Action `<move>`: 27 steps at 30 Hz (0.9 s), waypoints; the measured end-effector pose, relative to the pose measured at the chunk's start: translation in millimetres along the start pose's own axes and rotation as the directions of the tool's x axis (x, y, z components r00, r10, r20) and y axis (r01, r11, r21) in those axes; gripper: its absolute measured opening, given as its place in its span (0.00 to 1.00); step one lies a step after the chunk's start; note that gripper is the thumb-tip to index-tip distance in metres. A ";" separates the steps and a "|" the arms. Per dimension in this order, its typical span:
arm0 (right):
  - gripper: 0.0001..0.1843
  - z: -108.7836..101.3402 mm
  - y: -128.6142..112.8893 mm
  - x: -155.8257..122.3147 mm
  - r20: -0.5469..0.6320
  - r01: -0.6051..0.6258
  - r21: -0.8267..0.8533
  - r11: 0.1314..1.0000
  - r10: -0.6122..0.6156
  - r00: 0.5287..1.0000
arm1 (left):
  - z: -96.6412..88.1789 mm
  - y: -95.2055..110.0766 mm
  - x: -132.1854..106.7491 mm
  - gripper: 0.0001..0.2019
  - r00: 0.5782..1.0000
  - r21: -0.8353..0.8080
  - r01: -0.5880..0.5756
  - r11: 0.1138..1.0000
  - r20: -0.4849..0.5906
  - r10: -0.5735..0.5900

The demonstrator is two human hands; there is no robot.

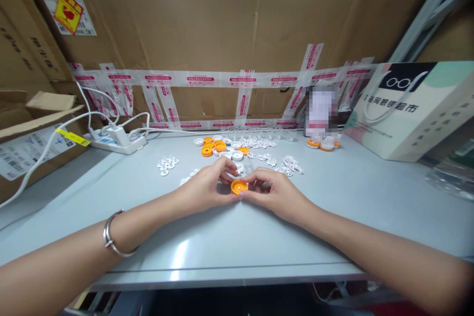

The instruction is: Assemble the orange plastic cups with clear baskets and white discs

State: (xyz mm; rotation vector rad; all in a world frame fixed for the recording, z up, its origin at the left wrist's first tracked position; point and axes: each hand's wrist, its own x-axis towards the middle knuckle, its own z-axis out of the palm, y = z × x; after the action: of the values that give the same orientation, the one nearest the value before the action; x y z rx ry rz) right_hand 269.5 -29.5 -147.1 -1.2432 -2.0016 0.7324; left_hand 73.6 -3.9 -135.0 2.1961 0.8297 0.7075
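An orange round cap (239, 186), shallow and open side up, sits between my two hands just above the grey table. My right hand (276, 192) pinches its right side with thumb and fingers. From the left, my left hand (205, 182) closes on it, the thumb at its lower edge and the fingers curled behind. A small pale spot shows at the middle of the cap. Behind my hands lies a cluster of orange caps (207, 150) and white caps (237, 156). Small white slotted plastic parts (262, 143) are heaped beside them, and white stemmed pieces (166, 164) lie to the left.
A power strip (122, 144) with white cables stands at the back left beside an open cardboard box (37, 143). Assembled orange-and-white pieces (326, 144) stand at the back right, near a paper bag (400, 113). A large taped carton (222, 19) walls off the back.
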 end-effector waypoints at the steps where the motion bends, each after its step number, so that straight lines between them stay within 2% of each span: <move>1: 0.13 0.4 0.1 0.2 -0.001 -0.016 0.005 1.000 0.016 1.000 | -3.8 0.4 0.9 0.21 1.000 0.029 -0.010 1.000 0.014 0.009; 4: 0.12 1.0 -1.1 0.6 -0.013 -0.027 0.011 1.000 0.027 1.000 | -18.7 -1.8 7.4 0.19 0.995 0.120 -0.057 0.991 0.084 0.047; 8: 0.12 2.4 -2.7 0.4 -0.033 0.000 0.014 1.000 0.000 0.999 | -28.3 -12.9 25.6 0.13 0.998 0.280 -0.057 0.958 -0.011 0.063; 12: 0.12 4.0 -1.1 0.2 -0.034 0.023 0.007 1.000 -0.023 0.999 | -17.4 -17.8 44.4 0.11 0.997 0.429 -0.033 0.903 -0.047 0.059; 17: 0.13 4.8 1.5 0.8 -0.038 0.040 -0.019 0.999 -0.041 0.998 | -2.2 -16.9 54.6 0.09 0.999 0.479 -0.015 0.878 -0.019 0.027; 20: 0.13 4.8 2.4 1.0 -0.035 0.037 -0.025 0.999 -0.038 0.999 | -0.7 -20.0 54.0 0.07 0.998 0.353 0.060 0.934 -0.053 -0.044; 23: 0.13 4.9 3.5 1.2 -0.035 0.045 -0.014 0.999 -0.045 0.998 | -5.5 -19.1 50.5 0.09 0.992 0.119 0.116 0.986 -0.070 -0.108; 27: 0.12 5.1 4.4 1.7 -0.043 0.060 -0.002 0.998 -0.061 0.997 | -15.9 -6.9 39.5 0.11 0.989 -0.176 0.121 0.977 -0.065 -0.134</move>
State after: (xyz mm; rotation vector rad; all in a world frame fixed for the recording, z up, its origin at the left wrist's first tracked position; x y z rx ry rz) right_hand 267.3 -26.8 -153.1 -1.1836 -1.9951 0.6701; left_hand 86.1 34.8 -120.6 1.9547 0.9057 0.7737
